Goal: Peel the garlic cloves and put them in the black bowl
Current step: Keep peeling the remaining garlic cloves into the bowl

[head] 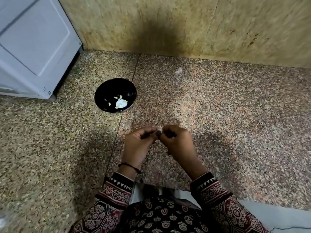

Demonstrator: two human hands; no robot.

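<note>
A black bowl [115, 95] stands on the speckled granite counter, left of centre, with several pale peeled garlic cloves [120, 103] inside. Nearer to me, my left hand [141, 143] and my right hand [178, 141] meet fingertip to fingertip above the counter. Both pinch a small pale garlic clove [159, 129] between thumbs and curled fingers. Most of the clove is hidden by the fingers.
A white appliance [33, 47] stands at the back left, close to the bowl. A beige stone wall [185, 26] closes the back of the counter. The counter's front edge [176, 190] lies just below my wrists.
</note>
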